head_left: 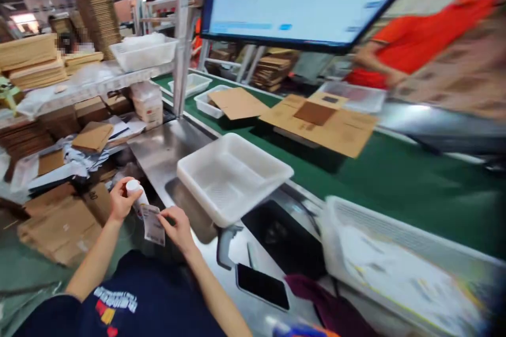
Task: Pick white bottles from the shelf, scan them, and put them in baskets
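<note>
White bottle (134, 193) with a printed label (153, 224) hanging below it sits low at the left, well left of the white plastic tray (233, 176) on the steel counter (166, 150). Left hand (122, 201) has its fingers curled around the bottle. Right hand (177, 227) pinches the label's edge between thumb and fingers. Beyond the tray, flattened cardboard (324, 124) lies on a green conveyor belt (395, 184). Just right of the tray's near corner lies a dark phone (263, 285).

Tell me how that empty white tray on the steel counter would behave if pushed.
The white tray looks like thin plastic and holds nothing, so it is probably light. On the smooth steel counter it would likely slide easily. One end overhangs the edge, so it might tip.
</note>
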The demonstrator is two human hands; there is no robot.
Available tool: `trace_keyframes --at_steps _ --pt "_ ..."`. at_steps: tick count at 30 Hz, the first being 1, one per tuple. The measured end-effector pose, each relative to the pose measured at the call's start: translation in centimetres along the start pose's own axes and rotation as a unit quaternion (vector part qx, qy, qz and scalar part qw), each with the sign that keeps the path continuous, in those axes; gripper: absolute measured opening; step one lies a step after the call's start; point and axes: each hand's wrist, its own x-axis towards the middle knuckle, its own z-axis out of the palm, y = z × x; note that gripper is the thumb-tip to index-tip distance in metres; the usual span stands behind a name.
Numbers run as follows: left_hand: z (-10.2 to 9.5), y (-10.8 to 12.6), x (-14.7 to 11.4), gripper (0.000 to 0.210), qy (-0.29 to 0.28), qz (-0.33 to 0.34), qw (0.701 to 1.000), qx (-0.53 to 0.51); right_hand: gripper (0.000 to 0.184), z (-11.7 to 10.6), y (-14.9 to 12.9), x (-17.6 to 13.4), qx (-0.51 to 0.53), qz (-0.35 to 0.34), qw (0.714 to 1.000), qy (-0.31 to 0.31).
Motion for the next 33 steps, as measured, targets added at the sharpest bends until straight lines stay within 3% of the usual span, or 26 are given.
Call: trace_keyframes --at_steps 2,5,9,11,13,16,19,22,24,26,28,29,31,33 --pt "4.1 -1.1 1.1 0.052 -0.011 0.013 1.000 0.007 0.031 -1.9 0.4 -0.5 -0.077 -0.038 0.996 0.024" --pt "8.9 -2.7 3.4 0.052 -0.024 0.015 1.000 0.010 0.027 -2.8 0.4 -0.5 -0.116 -0.039 0.991 0.053" --pt "12.7 -4.9 8.7 0.055 0.017 0.010 1.000 0.011 0.025 -2.9 0.5 0.7 -0.091 -0.015 0.990 0.103" --pt "13.8 -6.4 11.9 0.055 0.019 0.029 0.999 0.035 0.025 -3.8 1.1 1.6 -0.063 0.030 0.980 0.187" --pt "14.8 -8.3 14.6 0.054 -0.015 0.039 0.997 0.068 0.031 -5.5 2.2 2.5 -0.037 0.100 0.947 0.302" --pt "16.1 -11.7 17.3 0.046 -0.098 0.025 0.987 0.127 0.045 -8.9 4.0 3.9 0.014 0.197 0.867 0.457" --pt "17.2 -14.0 18.7 0.038 -0.156 0.017 0.971 0.178 0.059 -11.6 5.2 4.9 0.086 0.254 0.791 0.550" --pt "18.5 -13.7 19.9 0.040 -0.176 0.045 0.960 0.211 0.061 -12.6 5.1 5.6 0.106 0.264 0.766 0.576" --pt "19.8 -11.7 20.1 0.049 -0.182 0.099 0.958 0.199 0.058 -12.6 4.5 6.1 0.092 0.257 0.768 0.579" --pt "21.6 -8.7 19.3 0.062 -0.232 0.139 0.956 0.118 0.055 -12.4 3.9 6.7 0.069 0.249 0.777 0.574" --pt "23.8 -5.1 17.5 0.074 -0.372 0.121 0.920 -0.007 0.053 -12.2 3.3 7.2 0.048 0.239 0.790 0.562" --pt "25.0 -3.4 16.3 0.078 -0.465 0.092 0.878 -0.063 0.052 -12.2 3.1 7.3 0.040 0.235 0.797 0.555" --pt "27.5 -0.6 13.9 0.075 -0.635 0.016 0.764 -0.114 0.051 -12.1 2.6 7.0 0.031 0.232 0.809 0.539" --pt "29.6 0.9 12.1 0.058 -0.738 -0.058 0.665 -0.102 0.050 -12.2 2.3 6.3 0.032 0.236 0.815 0.528"
